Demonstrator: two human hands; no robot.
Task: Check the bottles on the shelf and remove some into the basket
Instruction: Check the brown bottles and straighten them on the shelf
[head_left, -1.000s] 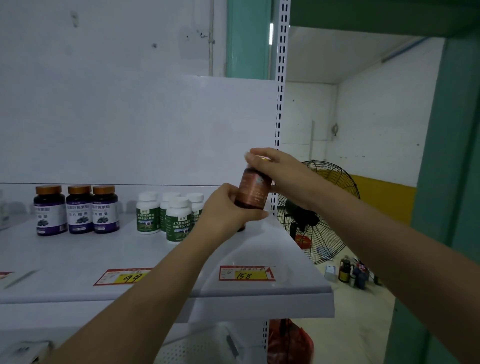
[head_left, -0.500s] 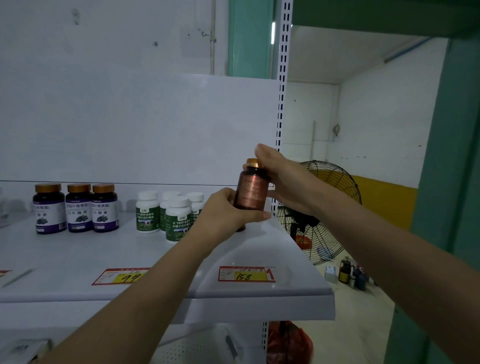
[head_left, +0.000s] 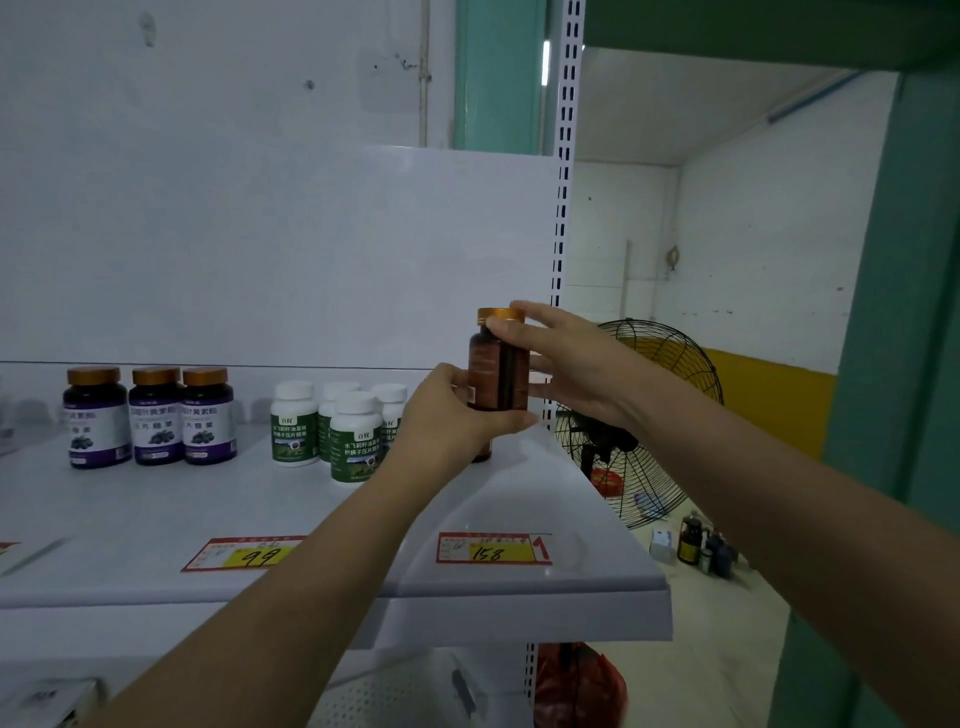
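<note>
Hands first: your left hand (head_left: 447, 410) cups the lower body of a brown bottle (head_left: 497, 376) from below, fingers closed around it, while your right hand (head_left: 566, 364) steadies the upper part, thumb and forefinger pinched at the neck just under the gold cap (head_left: 500, 315). You hold the bottle upright, lifted clear of the shelf (head_left: 519, 587), above its right-hand end. This reads as the checking step, with one bottle under inspection and nothing yet shown going anywhere; no basket is in view, so how many have been removed cannot be told.

Bottle details: dark amber-brown body, a copper-toned label wrapped round it with a paler strip at the lower left edge, print too small to read. Just beneath your left hand, part of another dark bottle (head_left: 482, 451) stands on the shelf.

Left of your left hand, four white-capped bottles (head_left: 356, 436) with green labels cluster together; farther left, three purple bottles (head_left: 153, 415) with gold caps stand in a row, touching or nearly so. All of these appear untouched, so most of the checking likely remains. Beyond your right hand, a floor fan (head_left: 639, 426) sits behind the shelf.
</note>
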